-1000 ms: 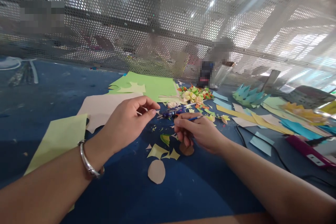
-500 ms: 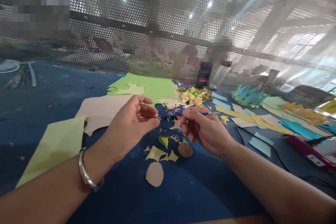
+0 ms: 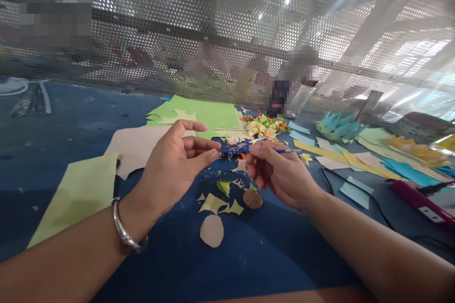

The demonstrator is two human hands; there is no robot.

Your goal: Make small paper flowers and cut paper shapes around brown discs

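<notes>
A thin blue rod (image 3: 232, 151), like a slim pen or brush, lies level between my two hands. My right hand (image 3: 280, 170) pinches it between thumb and forefinger, with the other fingers curled below. The thumb and a finger of my left hand (image 3: 177, 161) close around its left tip, while another finger is lifted away. Whether a tiny paper piece is also in that pinch is too small to tell. Below the hands lie a pale round paper piece (image 3: 212, 231), a brown disc (image 3: 253, 199), yellow scraps (image 3: 213, 203) and a curled green piece (image 3: 223, 187).
Green sheets (image 3: 209, 109), a pale pink sheet (image 3: 131, 147) and a yellow-green sheet (image 3: 76, 194) lie left and behind. Small paper flowers (image 3: 263, 125) are heaped at the back. Paper strips, a blue paper flower (image 3: 339, 125) and a magenta power strip (image 3: 415, 201) with cables are right.
My left hand's upper finger has straightened and lifted away, while its thumb stays at the rod's left tip. The right hand keeps its pinch. The view has shifted slightly.
</notes>
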